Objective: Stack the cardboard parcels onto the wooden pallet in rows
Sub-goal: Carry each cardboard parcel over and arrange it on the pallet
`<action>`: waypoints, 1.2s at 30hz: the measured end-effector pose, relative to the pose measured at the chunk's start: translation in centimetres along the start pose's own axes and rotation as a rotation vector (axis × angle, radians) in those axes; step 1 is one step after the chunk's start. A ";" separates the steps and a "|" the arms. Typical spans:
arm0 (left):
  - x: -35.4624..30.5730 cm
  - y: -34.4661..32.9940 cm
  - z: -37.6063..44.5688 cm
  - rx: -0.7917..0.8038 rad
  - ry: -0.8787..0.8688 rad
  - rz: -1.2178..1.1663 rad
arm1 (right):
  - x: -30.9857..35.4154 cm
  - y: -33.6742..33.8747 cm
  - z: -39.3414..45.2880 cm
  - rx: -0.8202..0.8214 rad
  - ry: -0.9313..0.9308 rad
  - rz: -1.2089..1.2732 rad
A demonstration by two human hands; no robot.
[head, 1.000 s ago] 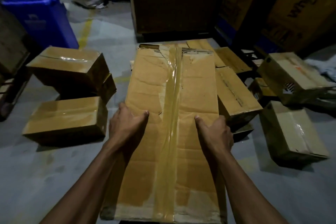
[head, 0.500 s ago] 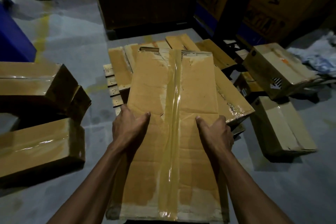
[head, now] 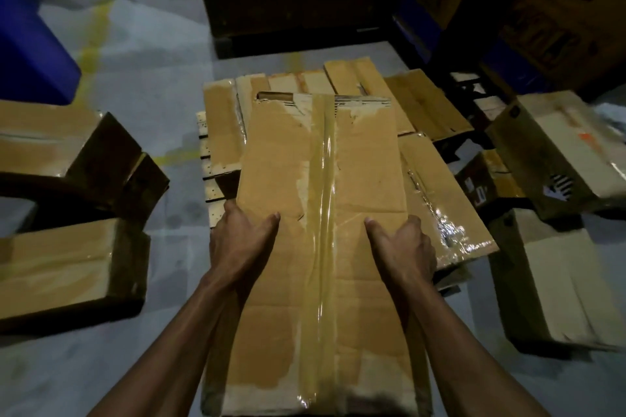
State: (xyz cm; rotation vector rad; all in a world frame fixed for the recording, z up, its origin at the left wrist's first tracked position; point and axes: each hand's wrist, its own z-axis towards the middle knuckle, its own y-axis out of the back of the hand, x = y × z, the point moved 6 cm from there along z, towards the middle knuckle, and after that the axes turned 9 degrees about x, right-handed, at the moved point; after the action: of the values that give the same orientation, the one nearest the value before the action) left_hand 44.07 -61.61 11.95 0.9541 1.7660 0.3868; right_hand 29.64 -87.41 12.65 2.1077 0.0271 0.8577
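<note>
Long taped box [head: 318, 247] gripped at both sides, left hand [head: 237, 240] and right hand [head: 406, 247], above pallet [head: 211, 186] near edge. Could snag boxes [head: 443, 213] already there, tip off.

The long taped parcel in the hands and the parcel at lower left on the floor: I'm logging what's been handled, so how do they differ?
The long taped parcel is gripped at its sides by the left hand and right hand; the floor parcel is untouched.
The held one points away over the wooden pallet; the floor one lies crosswise on concrete.
The held one looks longer.
Both are brown cardboard with glossy tape.
</note>
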 end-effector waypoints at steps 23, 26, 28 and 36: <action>3.7 -26.7 14.2 -0.045 0.395 -0.170 | -12.9 -8.5 31.0 0.403 0.126 -0.206; 5.1 -28.9 15.7 -0.067 0.402 -0.169 | -14.4 -10.2 33.0 0.399 0.137 -0.196; 6.1 -30.3 16.7 -0.081 0.412 -0.171 | -15.2 -11.3 34.2 0.405 0.141 -0.199; 8.0 -33.0 20.2 -0.103 0.377 -0.166 | -17.0 -14.2 37.2 0.387 0.176 -0.140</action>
State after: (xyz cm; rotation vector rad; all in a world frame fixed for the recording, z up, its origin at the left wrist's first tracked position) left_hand 47.31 -79.95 -22.88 0.6850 2.1264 0.5727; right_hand 42.21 -109.38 -22.52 2.3431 0.4604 1.0123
